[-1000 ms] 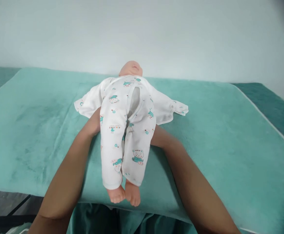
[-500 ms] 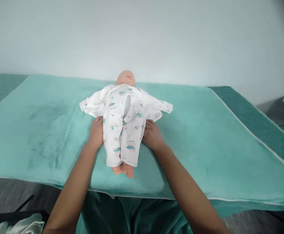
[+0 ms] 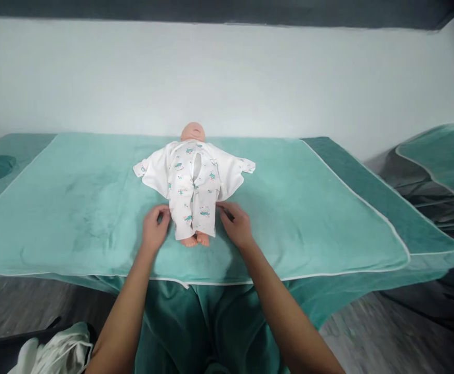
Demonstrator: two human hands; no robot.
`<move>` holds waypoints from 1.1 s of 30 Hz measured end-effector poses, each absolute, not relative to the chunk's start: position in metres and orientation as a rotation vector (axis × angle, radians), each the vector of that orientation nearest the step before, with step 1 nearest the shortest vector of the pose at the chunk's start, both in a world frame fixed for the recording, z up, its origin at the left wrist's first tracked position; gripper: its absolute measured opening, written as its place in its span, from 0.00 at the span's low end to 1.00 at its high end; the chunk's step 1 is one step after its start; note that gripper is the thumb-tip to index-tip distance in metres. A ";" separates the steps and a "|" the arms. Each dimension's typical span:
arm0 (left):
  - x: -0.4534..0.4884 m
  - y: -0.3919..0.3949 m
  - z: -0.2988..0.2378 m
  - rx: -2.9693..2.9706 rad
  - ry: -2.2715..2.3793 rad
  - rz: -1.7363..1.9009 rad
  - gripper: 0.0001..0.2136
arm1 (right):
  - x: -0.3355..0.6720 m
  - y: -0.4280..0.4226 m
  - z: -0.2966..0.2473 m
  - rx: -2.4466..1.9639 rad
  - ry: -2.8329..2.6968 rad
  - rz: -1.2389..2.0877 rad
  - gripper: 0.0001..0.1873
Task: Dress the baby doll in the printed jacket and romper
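Observation:
A baby doll (image 3: 192, 132) lies on its back on the green padded cover, head toward the wall and feet toward me. It wears white baby clothes (image 3: 184, 195) printed with small green animal figures; the sleeves spread wide, and a gap shows at the middle front. Both bare feet (image 3: 196, 240) stick out of the trouser legs. My left hand (image 3: 156, 227) pinches the clothes' left edge at thigh height, thumb and forefinger together. On the opposite edge, my right hand (image 3: 237, 224) pinches in the same way. Its fingertips are partly hidden by the cloth.
The green cover (image 3: 308, 218) spreads over the bed, its white-piped edge toward me. A white wall (image 3: 227, 78) rises behind it. Another green-covered surface (image 3: 445, 156) stands at the right. White and green cloth (image 3: 61, 350) lies on something dark at lower left.
The view has pulled back and tilted up, showing a dark band above the wall. Both hands have slid down from the doll's waist sides to its thighs, and the fingers now pinch.

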State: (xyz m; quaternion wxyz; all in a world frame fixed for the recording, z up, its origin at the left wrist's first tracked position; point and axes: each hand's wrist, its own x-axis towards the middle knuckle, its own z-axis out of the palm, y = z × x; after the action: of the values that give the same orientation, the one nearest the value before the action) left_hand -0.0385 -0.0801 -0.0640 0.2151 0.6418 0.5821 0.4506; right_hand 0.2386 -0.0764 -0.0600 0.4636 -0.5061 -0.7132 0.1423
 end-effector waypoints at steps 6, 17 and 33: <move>-0.045 -0.131 -0.065 1.745 1.238 1.224 0.15 | 0.203 -0.130 -0.035 -1.027 -1.829 0.407 0.17; 0.007 -0.154 -0.081 1.800 1.556 1.287 0.16 | 0.174 -0.138 -0.063 -1.081 -1.943 0.313 0.17; -0.010 -0.153 -0.073 1.528 1.305 1.329 0.14 | 0.163 -0.133 -0.071 -1.109 -1.914 0.256 0.06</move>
State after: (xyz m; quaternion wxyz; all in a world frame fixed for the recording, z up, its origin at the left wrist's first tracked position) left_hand -0.0100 -0.1526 -0.0734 0.3579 0.5923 0.5059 0.5149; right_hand 0.1633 -0.1331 -0.0709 0.4416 -0.4467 -0.7713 0.1031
